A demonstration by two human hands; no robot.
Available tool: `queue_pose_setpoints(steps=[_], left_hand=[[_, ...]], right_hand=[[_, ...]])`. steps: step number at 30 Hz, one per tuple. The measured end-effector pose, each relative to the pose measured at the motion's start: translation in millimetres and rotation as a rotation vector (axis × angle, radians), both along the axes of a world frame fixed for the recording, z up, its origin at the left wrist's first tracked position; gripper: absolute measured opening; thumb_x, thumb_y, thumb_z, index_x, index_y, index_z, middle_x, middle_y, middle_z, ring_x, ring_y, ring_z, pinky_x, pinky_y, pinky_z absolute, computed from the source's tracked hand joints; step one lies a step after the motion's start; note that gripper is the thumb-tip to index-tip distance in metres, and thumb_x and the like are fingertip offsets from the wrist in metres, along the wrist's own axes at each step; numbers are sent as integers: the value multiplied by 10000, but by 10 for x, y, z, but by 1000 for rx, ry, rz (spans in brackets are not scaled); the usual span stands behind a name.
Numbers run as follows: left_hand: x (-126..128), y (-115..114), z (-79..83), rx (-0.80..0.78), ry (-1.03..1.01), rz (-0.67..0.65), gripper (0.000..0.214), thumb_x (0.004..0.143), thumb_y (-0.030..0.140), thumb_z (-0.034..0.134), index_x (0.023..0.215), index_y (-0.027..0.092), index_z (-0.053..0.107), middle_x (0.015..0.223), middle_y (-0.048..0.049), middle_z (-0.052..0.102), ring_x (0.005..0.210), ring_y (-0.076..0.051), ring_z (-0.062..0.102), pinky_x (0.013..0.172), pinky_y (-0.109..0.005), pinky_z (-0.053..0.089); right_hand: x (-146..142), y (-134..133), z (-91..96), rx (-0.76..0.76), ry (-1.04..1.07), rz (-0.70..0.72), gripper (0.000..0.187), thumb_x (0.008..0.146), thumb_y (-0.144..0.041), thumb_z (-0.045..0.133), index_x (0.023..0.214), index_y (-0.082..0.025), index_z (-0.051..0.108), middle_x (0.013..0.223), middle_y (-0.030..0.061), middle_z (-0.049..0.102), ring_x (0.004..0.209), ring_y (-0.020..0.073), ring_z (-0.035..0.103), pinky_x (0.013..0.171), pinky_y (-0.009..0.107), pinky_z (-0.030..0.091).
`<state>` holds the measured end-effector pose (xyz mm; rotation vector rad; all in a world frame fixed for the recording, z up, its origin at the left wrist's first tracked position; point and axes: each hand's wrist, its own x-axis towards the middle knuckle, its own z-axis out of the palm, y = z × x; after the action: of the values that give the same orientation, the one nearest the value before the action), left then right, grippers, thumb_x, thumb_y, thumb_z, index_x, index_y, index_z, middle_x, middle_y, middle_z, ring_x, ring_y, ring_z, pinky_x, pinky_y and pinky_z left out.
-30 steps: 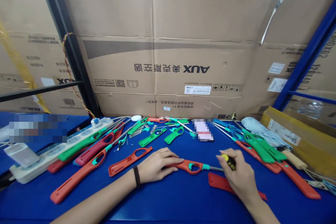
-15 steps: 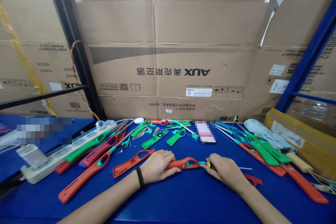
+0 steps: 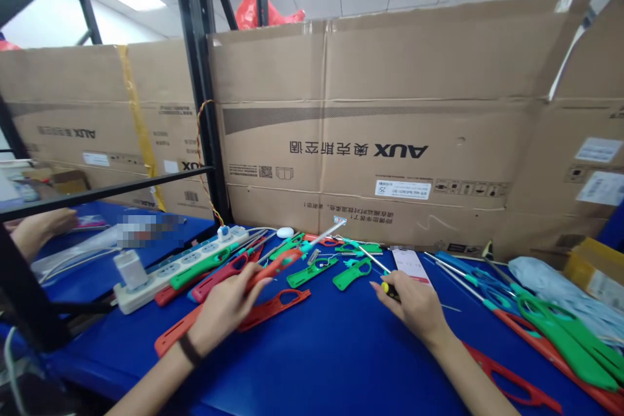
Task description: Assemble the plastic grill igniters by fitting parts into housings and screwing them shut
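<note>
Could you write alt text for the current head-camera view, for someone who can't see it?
A person's left hand holds an orange lighter and their right hand a yellow-and-black-handled tool, above a blue table. Green casing parts and a white power strip lie beyond, before tall printed cardboard.

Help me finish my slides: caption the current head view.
Over a blue table, the left hand holds an orange lighter and the right hand a yellow-and-black screwdriver.

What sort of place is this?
Likely a small workshop bench: the left hand holds an orange lighter over a blue table strewn with loose green casings, with a power strip on it and cardboard panels behind.
</note>
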<state>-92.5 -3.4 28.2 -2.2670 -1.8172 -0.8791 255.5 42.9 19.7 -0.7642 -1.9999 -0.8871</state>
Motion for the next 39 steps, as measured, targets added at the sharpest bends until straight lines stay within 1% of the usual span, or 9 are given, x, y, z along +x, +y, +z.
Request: queue_pose_setpoints(steps=[5, 7, 11, 14, 17, 22, 28, 33, 39], left_hand=[[-707, -220, 34, 32, 61, 259, 303, 917, 438, 350, 1119, 239, 455, 981, -31, 696, 823, -228, 684, 637, -252, 479], [-839, -271, 36, 83, 206, 360, 333, 919, 410, 339, 1192, 260, 455, 1134, -19, 649, 945, -259, 654, 695, -286, 489], [-862, -262, -12, 97, 543, 411, 402, 930, 287, 245, 1227, 245, 512, 1083, -44, 663, 917, -286, 631, 769, -378, 474], [-751, -170, -54, 111, 601, 418, 411, 924, 248, 244, 1196, 227, 553, 1096, -68, 665, 931, -298, 607, 831, -441, 440], [-549, -42, -64, 156, 504, 374, 333, 918, 322, 356, 1118, 238, 609, 1130, -80, 653, 1010, -310, 577, 920, -489, 377], [-37, 156, -65, 69, 289, 37, 287, 914, 398, 430, 1029, 254, 651, 1157, -69, 641, 1104, -262, 555, 1002, -484, 314], [565, 399, -96, -84, 200, -238, 280, 937, 356, 421, 1092, 239, 622, 1203, -61, 619, 1141, -239, 543, 1036, -485, 297], [785, 612, -119, -100, 169, -262, 263, 930, 319, 412, 952, 208, 649, 1081, -61, 672, 1055, -228, 595, 1036, -457, 318], [640, 729, -63, -117, 100, -172, 170, 793, 313, 563, 925, 206, 570, 1041, -49, 661, 1031, -253, 589, 994, -469, 349]], right_hand=[[-76, -4, -92, -55, 75, 50, 223, 924, -306, 505, 744, -181, 546, 590, -13, 623, 478, 98, 586, 490, 216, 402], [-51, -23, -103, -84, 96, 59, 229, 916, -317, 515, 730, -186, 545, 604, -12, 635, 478, 98, 588, 482, 218, 399], [1, -42, -95, -142, 136, 55, 242, 921, -311, 499, 715, -192, 547, 629, -5, 656, 490, 99, 599, 487, 218, 402], [16, -33, -110, -185, 145, 50, 257, 923, -343, 497, 722, -192, 551, 636, 5, 665, 505, 111, 612, 493, 221, 406], [18, -14, -139, -240, 144, 47, 298, 933, -405, 464, 751, -191, 563, 664, 21, 679, 536, 125, 634, 504, 220, 413], [11, 0, -147, -380, 127, 3, 345, 933, -480, 426, 768, -210, 563, 663, -3, 667, 541, 123, 627, 506, 215, 392], [-11, -28, -161, -525, 79, -58, 328, 929, -443, 438, 746, -207, 574, 688, -7, 648, 524, 124, 600, 455, 219, 360], [-71, -73, -208, -629, -14, -30, 183, 892, -319, 510, 997, -250, 644, 1025, 0, 704, 712, 150, 689, 586, 233, 509], [-202, -91, -211, -824, -88, -118, 481, 880, -374, 513, 1335, -221, 484, 1361, 80, 517, 812, 246, 711, 699, 386, 578]])
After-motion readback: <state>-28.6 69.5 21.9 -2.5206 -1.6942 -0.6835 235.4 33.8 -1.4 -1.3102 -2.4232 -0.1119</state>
